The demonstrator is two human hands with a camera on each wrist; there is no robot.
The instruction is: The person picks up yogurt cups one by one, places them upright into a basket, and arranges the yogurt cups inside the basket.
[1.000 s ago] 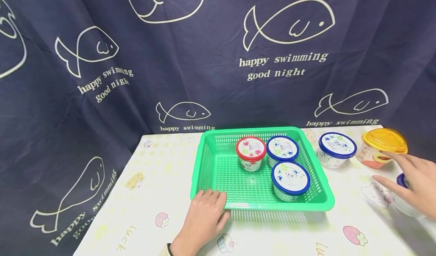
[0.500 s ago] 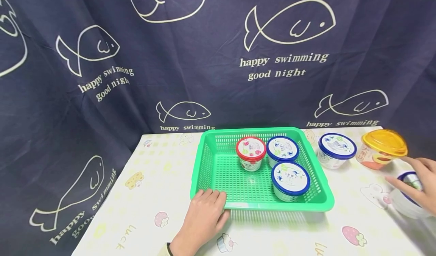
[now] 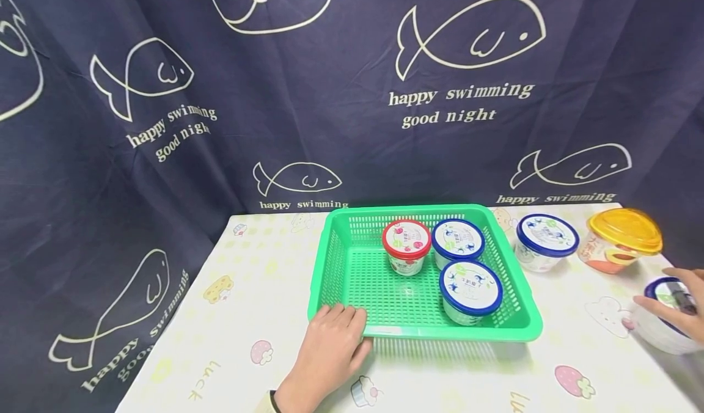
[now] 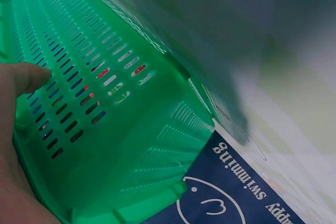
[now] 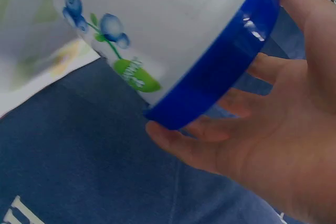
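Head view: yellow-lidded tub stands near the right hand.

dark blue curtain: "happy swimming", "good night" | tablecloth: "luck" | cup lids: print too small to read

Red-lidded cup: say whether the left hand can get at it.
Likely yes, once the left hand releases the basket rim: no other cup blocks its way to the red-lidded cup.

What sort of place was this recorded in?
Probably an improvised indoor tabletop setup, though the room itself is hidden: a navy fish-print cloth hangs behind a cartoon-print tablecloth, on which a green plastic basket holds three lidded cups.
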